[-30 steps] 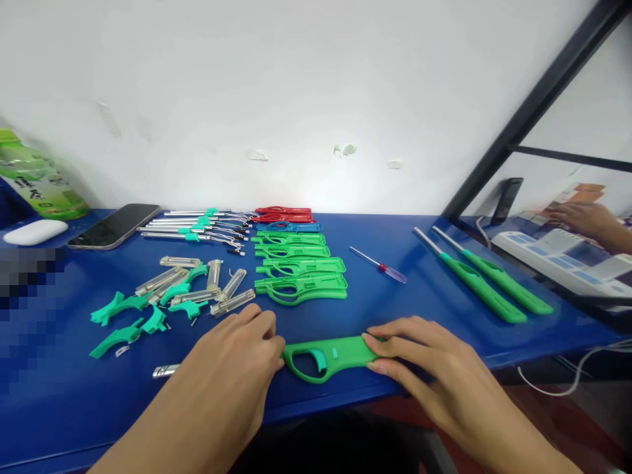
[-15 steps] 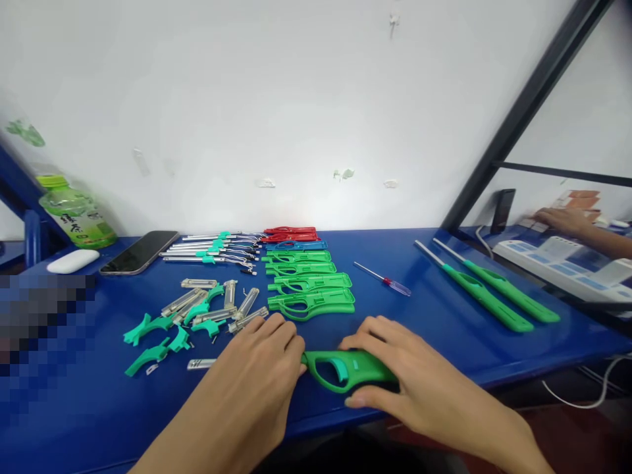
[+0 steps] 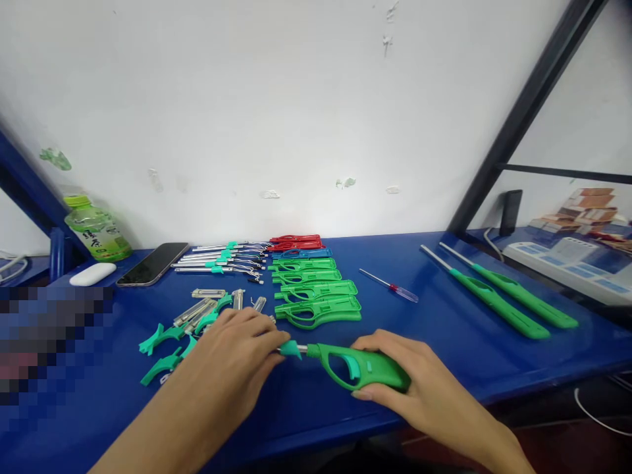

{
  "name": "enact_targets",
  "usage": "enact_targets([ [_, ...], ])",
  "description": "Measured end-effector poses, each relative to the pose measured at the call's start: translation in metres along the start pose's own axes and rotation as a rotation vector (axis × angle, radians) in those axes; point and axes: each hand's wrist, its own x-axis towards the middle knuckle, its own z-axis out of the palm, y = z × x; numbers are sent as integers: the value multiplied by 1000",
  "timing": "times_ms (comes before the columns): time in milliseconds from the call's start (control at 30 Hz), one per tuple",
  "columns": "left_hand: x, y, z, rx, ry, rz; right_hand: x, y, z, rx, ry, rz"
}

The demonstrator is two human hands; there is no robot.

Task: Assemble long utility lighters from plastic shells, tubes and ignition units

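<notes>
My right hand (image 3: 409, 375) is closed around the green handle of a long-nosed lighter (image 3: 368, 368), whose teal trigger shows inside the guard loop. At the lighter's left end, my left hand (image 3: 247, 342) pinches a teal collar (image 3: 290, 349) on the metal tube; a short bare length of tube shows between collar and handle. Beyond my hands lie several open green handle shells (image 3: 320, 311). Near my left wrist are teal triggers (image 3: 162, 365) and clear fuel tanks (image 3: 195, 313), partly hidden by that hand. Metal tubes with wires (image 3: 217, 260) lie farther back.
A screwdriver (image 3: 390, 286) and two whole green lighters (image 3: 498, 306) lie to the right. Red shells (image 3: 296, 243) are near the wall. At left stand a bottle (image 3: 99, 230), a phone (image 3: 153, 264) and a white case (image 3: 93, 274). A power strip (image 3: 567, 266) is beyond the frame bar.
My left hand has shifted left from the handle's end, and the teal collar and a bit of metal tube now show. The co-worker's hand at the far right has left the view.
</notes>
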Motion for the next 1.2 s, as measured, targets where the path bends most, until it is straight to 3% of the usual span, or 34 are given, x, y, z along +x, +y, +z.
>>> enact_targets([
  [167, 10, 23, 6, -34, 37, 55, -2, 3, -2, 27, 32, 3],
  [367, 7, 24, 5, -81, 214, 110, -4, 3, -6, 63, 54, -35],
  [533, 8, 26, 3, -40, 272, 142, -5, 3, -6, 37, 75, -35],
  [700, 7, 25, 4, -20, 287, 121, -5, 2, -6, 16, 84, -29],
  [867, 5, 26, 2, -24, 213, 88, -3, 3, -5, 29, 91, -42],
  [1200, 5, 36, 2, -59, 202, 37, -6, 16, 8, -184, 301, -309],
])
